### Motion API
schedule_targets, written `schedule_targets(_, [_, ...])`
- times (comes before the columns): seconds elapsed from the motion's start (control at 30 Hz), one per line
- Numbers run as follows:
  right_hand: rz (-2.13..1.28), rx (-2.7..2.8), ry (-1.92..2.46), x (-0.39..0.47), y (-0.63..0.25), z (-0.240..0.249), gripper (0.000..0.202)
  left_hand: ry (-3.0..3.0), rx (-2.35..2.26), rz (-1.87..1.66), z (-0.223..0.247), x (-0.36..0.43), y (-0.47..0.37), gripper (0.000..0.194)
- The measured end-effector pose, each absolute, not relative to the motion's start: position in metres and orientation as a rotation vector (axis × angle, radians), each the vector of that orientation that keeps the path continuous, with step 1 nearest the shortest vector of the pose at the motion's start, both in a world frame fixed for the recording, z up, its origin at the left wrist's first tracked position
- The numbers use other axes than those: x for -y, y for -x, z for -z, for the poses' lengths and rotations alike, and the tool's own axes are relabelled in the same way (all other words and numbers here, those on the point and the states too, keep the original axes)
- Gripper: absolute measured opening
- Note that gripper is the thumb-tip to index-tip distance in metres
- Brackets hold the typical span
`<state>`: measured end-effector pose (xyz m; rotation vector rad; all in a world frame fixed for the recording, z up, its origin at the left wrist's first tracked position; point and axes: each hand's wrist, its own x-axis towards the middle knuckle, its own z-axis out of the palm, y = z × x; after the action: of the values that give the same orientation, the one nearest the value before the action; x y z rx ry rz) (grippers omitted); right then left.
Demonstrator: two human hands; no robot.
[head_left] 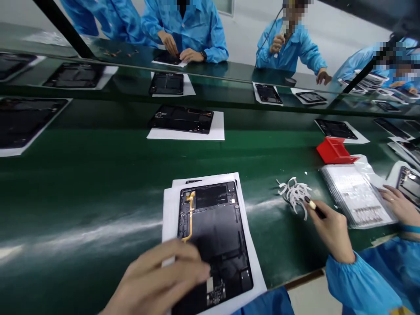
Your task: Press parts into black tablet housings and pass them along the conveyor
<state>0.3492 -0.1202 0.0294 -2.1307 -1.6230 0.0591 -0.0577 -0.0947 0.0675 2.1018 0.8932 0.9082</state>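
L hand [160,278] over lower L of tablet [215,227], fingers bent twd R; can't tell if gripping.

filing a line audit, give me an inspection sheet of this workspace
Surface: glossy green bench with reflected light.
Job's things: open tablet-like device on white sheets, inner parts exposed.
Clutter: pile of white curved strips right of the device; red bin and stacked trays farther right.
Hands: left hand, blurred, over the device's lower left, contact unclear; right hand not in view.
Cables: orange ribbon inside the device; dark cable beside a co-worker opposite.
Surroundings: co-workers in blue opposite and at right; a neighbour's hand holds a tool at the strips.
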Motion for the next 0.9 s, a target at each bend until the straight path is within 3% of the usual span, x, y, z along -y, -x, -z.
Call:
schedule_targets(0.13, [0.009, 1.644, 2.023, 0.126, -0.317, -0.034, 0.030, -2.017, -0.933, -0.980, -0.059, 0.044, 0.046, 0.006])
schedule_targets(0.23, [-0.295, 1.906, 1.684, 0.125, -0.261, -0.035, 0.023, -1.971, -0.995, -0.874, -0.040, 0.023, 0.038, 0.005])
schedule_targets(0.4, [-0.565, 2.300, 1.358, 0.117, -0.191, -0.021, 0.037, -1.943, -1.067, -0.752, -0.019, 0.011, 0.030, 0.004])
schedule_targets(0.9, [-0.498, 2.363, 1.252, 0.116, -0.190, 0.000, 0.043, -2.051, -1.124, -0.705, -0.010, 0.011, 0.023, 0.006])
